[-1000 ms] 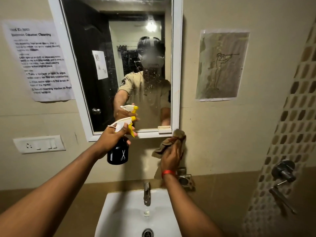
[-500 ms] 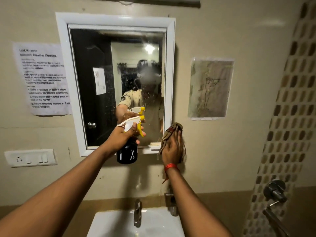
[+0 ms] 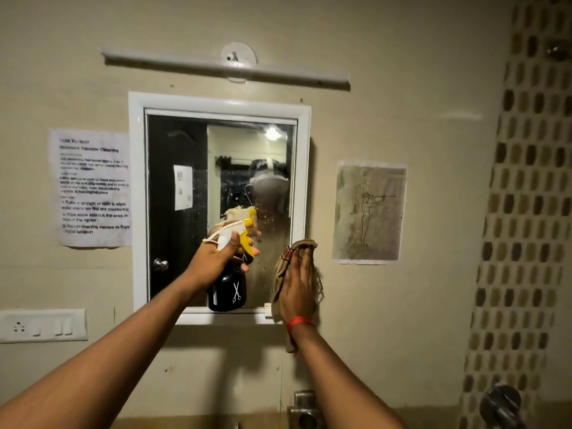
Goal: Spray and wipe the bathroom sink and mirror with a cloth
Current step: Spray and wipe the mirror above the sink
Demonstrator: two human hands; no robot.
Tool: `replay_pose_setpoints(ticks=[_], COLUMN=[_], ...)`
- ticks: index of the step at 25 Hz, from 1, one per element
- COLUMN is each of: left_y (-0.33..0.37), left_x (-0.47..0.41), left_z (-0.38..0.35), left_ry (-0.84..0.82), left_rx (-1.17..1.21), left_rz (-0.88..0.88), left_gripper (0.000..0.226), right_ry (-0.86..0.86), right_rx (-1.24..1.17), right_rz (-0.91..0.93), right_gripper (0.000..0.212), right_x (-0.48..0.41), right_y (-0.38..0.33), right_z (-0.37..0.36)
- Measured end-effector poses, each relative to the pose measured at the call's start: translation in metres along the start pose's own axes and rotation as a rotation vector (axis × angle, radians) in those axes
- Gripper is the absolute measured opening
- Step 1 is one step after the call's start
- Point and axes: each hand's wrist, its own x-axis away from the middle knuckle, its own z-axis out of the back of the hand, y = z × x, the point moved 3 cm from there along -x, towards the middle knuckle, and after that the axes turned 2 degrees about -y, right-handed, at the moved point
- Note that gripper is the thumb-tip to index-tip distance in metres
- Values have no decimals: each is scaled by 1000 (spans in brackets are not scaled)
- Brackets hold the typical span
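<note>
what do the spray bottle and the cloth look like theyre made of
Spray bottle: likely glossy black plastic, judging by its smooth sheen, with a white and yellow plastic trigger head. Cloth: soft woven fabric, matte beige with reddish stripes; it folds limply and looks frayed at its edge.

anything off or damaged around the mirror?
Mirror glass is speckled with droplets and smears in its right half. The drawing sheet right of it looks stained. Nothing looks broken.
</note>
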Motion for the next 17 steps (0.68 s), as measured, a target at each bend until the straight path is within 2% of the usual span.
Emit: replay_pose_setpoints(ticks=[3, 7, 10, 17], left_y=[6, 12, 26, 52], left_x=[-8, -24, -43, -76], left_z=[14, 1, -7, 1], left_ry=[59, 34, 30, 38], left_rx=[16, 27, 11, -54], left_rz=[-22, -36, -44, -99], left_gripper=[61, 52, 51, 52], right_ry=[1, 84, 164, 248], right_rx=[-25, -30, 24, -51], right_rz=[64, 108, 139, 187], right_gripper=[66, 71, 68, 64], right_x=[-39, -99, -152, -242], right_y=[-6, -31, -54, -93], right_z=[6, 29, 52, 91])
